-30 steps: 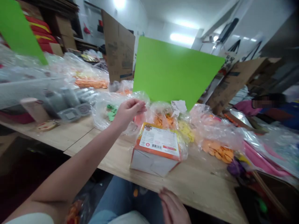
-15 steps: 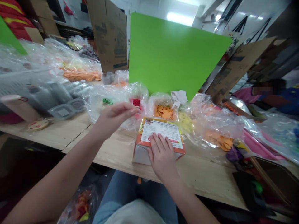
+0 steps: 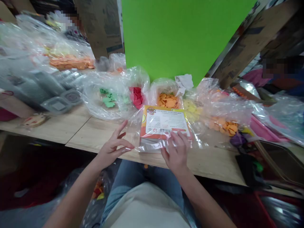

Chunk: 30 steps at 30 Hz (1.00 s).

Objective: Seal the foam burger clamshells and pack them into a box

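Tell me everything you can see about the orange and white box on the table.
The box is a squat carton with an orange border around a white label bearing small print and a barcode. It sits on the wooden table, partly under clear plastic film. The person's right hand rests on the film at its near edge.

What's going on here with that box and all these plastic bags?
A seated person has both bare hands at an orange-and-white box on a wooden table. A clear plastic bag covers the box's near part. The right hand rests on that plastic, and the open left hand sits at its edge. Behind them lie bags of orange shapes and red shapes, before a green board.
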Each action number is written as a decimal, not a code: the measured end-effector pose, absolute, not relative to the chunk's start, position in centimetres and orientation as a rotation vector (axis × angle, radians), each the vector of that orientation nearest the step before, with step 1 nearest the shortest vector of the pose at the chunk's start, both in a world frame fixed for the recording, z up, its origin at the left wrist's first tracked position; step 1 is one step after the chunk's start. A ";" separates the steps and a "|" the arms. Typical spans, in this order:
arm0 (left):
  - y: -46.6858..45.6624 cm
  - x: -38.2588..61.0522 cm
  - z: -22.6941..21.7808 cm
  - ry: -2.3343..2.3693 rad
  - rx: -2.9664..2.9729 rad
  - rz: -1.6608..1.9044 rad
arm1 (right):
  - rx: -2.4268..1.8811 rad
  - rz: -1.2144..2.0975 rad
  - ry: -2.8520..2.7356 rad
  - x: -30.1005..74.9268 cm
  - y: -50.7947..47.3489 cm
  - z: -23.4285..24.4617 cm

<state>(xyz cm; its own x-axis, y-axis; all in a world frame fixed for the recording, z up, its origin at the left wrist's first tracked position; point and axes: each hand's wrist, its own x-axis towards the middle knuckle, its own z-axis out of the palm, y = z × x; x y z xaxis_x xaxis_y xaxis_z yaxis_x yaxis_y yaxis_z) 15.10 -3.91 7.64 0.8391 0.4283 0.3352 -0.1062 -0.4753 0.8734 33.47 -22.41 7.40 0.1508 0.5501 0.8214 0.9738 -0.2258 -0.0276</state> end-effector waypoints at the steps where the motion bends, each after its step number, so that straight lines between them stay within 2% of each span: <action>1: -3.8 15.3 7.4 0.220 1.933 0.633 | -1.826 -0.929 -1.365 33.6 -23.8 6.8; 3: -3.3 15.5 7.1 0.197 1.887 0.597 | -1.834 -0.710 -1.090 34.2 -26.9 6.5; 5: -2.9 15.5 6.8 0.196 1.886 0.542 | -1.786 -0.276 -0.754 35.5 -29.5 7.6; 8: -2.2 15.2 6.6 0.214 1.884 0.481 | -1.584 0.316 -0.435 38.4 -31.3 12.1; 10: -1.8 14.9 6.5 0.239 1.858 0.460 | -1.601 0.486 -0.417 40.3 -31.1 16.0; 14: -1.2 14.4 6.7 0.252 1.844 0.300 | -1.973 0.334 -0.663 42.7 -28.8 22.4; 18: -0.8 14.1 7.1 0.257 1.809 0.153 | -2.363 0.156 -1.074 43.6 -26.4 24.6; 21: -0.8 14.0 7.1 0.207 1.687 0.113 | -2.422 0.256 -1.155 43.3 -26.3 24.4; 24: -1.0 13.8 7.0 0.152 1.452 0.122 | -2.303 0.316 -1.024 42.7 -27.7 23.3; 30: -1.9 14.6 7.0 0.589 0.997 0.252 | -2.201 0.453 -0.619 42.7 -31.2 19.2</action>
